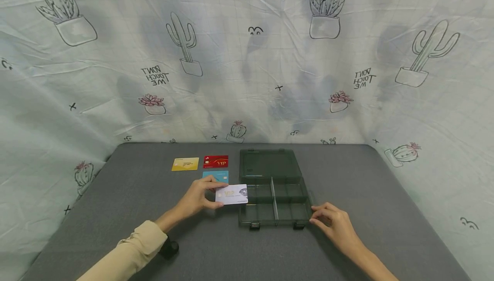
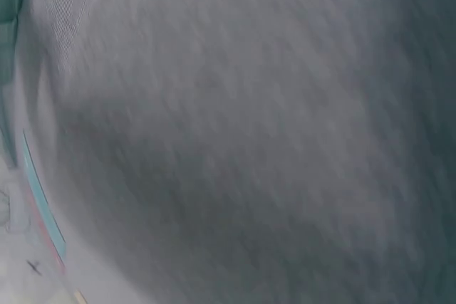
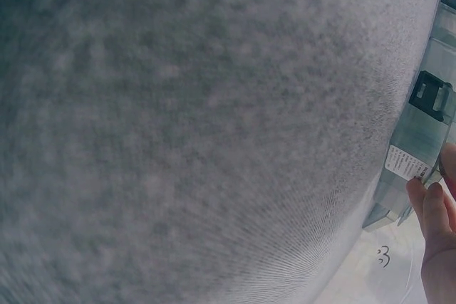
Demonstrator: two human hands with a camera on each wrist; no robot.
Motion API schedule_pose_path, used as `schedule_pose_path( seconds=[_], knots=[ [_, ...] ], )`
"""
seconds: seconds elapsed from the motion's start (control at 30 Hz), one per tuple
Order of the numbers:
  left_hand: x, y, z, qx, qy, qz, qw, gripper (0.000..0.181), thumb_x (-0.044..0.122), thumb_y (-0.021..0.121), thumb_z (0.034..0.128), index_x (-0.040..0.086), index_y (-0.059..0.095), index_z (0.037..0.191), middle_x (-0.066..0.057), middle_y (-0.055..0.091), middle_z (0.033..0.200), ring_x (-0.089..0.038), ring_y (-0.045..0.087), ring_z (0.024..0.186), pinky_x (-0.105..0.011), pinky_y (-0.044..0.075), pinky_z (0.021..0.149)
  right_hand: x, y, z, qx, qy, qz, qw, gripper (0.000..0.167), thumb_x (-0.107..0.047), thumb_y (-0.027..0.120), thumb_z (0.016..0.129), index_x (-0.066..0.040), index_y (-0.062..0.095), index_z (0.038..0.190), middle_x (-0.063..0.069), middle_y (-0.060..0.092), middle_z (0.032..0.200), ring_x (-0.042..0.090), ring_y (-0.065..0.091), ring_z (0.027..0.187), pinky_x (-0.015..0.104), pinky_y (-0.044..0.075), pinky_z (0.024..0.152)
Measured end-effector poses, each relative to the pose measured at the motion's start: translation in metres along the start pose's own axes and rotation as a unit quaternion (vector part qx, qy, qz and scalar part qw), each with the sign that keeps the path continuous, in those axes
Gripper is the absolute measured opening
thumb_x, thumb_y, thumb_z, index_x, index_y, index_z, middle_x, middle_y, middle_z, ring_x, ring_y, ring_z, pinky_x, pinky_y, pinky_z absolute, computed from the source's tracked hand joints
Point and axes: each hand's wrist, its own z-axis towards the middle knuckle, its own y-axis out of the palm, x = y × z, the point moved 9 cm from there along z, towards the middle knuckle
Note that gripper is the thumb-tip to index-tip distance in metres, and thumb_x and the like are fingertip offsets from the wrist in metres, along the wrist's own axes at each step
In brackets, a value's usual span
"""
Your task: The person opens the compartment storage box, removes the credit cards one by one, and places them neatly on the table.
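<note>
My left hand (image 1: 200,195) pinches a white VIP card (image 1: 230,194) between thumb and fingers. The card's right end reaches the left wall of a dark green translucent compartment box (image 1: 287,216). That box lies with its lid (image 1: 270,164) folded back, and dividers split its inside. Against its right side, near the front corner, my right hand (image 1: 335,225) holds the edge with bent fingers. In the right wrist view, fingertips (image 3: 415,189) touch the box wall by a white label (image 3: 406,163). The left wrist view does not show the left hand.
Behind the left hand lies a blue card (image 1: 216,175), partly covered by it. Beyond are a red VIP card (image 1: 216,161) and a yellow card (image 1: 185,164). All are on a grey table (image 1: 127,195), with a cactus-print cloth (image 1: 247,58) hanging behind it.
</note>
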Motion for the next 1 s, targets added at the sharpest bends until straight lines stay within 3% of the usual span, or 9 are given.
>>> schedule_pose_path(
  seconds=[0.37,0.77,1.0],
  knots=[
    [-0.024,-0.021,-0.01,0.02,-0.024,0.034,0.9989,0.05,0.011,0.087,0.0679,0.011,0.071,0.115,0.009,0.051,0.087,-0.015,0.05,0.082,-0.03,0.047,0.069,0.0,0.0,0.0,0.003,-0.006,0.001,1.0,0.026,0.007,0.082,0.064,-0.013,0.069,0.075,0.001,0.065,0.086,0.018,0.066,0.073,0.021,0.055,0.06],
    [-0.048,-0.035,-0.02,0.002,-0.053,0.058,0.9969,0.053,0.013,0.087,0.0685,0.01,0.07,0.118,0.009,0.05,0.088,-0.013,0.045,0.084,-0.025,0.039,0.07,0.0,0.001,0.001,0.002,-0.008,0.006,1.0,0.026,0.006,0.082,0.065,-0.014,0.069,0.075,0.001,0.065,0.086,0.019,0.066,0.074,0.023,0.055,0.06],
    [-0.058,-0.044,-0.025,-0.003,-0.062,0.052,0.9967,0.054,0.014,0.087,0.0686,0.01,0.069,0.119,0.007,0.05,0.087,-0.017,0.047,0.083,-0.03,0.042,0.068,0.0,0.0,0.001,0.004,-0.007,0.008,0.9999,0.026,0.007,0.082,0.064,-0.014,0.069,0.074,0.002,0.065,0.086,0.019,0.066,0.073,0.022,0.055,0.06]
  ],
)
